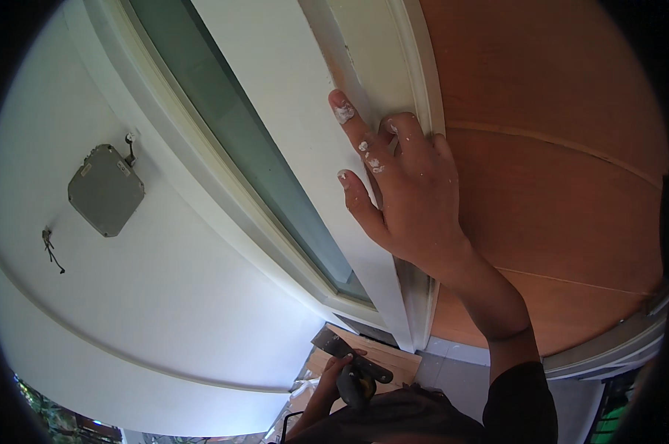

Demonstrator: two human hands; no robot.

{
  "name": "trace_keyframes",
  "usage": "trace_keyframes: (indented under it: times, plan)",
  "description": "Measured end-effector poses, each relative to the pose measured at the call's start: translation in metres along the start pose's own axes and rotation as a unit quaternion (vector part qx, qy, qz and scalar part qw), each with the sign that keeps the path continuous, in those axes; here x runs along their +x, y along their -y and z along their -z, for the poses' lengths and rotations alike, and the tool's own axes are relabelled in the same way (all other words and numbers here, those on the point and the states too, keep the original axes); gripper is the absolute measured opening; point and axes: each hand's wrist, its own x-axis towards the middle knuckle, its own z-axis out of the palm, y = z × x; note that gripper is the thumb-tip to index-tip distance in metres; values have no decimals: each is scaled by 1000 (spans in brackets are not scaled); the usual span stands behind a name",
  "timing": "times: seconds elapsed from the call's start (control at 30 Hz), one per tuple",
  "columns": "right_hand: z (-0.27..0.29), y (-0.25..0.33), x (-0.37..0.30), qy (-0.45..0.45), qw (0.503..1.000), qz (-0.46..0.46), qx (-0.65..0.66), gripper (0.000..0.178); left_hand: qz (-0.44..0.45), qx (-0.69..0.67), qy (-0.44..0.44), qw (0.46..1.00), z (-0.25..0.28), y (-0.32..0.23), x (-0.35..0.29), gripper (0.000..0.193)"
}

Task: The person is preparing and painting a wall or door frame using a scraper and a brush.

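A: Right hand (416, 181) first. Gripping anything?

B: Nope. Loosely spread, with index finger and thumb out and the rest bent, right by the right-hand edge of the white panel (290, 96). Smeared with what looks like white paste (344, 113) at the fingertips.

A: And the left hand (334, 372)?

B: Closed on a scraper (333, 344), down near the panel's bottom corner, above some cardboard (402, 362).

A: Any way to mess up from here?

B: Maybe. Could smudge the edge with those pasty fingers, or nick the panel by swinging the blade too close. Just guessing.

A: Brands, labels?

B: None readable. Just tiny pale stickers (122, 167) on the grey box (106, 194) on the white wall (201, 288). Further left, loose wires (51, 248).
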Motion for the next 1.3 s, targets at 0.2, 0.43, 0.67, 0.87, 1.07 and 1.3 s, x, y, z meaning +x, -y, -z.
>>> trace_keyframes:
  times: [0.2,0.43,0.67,0.87,1.07,1.3]
  plan:
    - [-10,-10,-6,-44,998,-5,44,62,-6,-9,1,1000,2,4,0,36]
    - [-5,1,3,6,999,9,-40,63,-8,-19,17,1000,3,7,-1,36]
    - [-11,-7,-4,-21,1000,-2,3,63,-3,13,8,1000,1,5,-5,35]
    - [-2,-8,9,-75,995,-2,66,57,-4,-7,16,1000,2,13,-4,34]
    - [-2,-8,12,-21,999,-25,7,54,-12,-38,23,999,3,19,-3,33]
    - [-17,-14,-5,-102,993,7,60,37,-17,-47,12,999,4,22,-4,30]
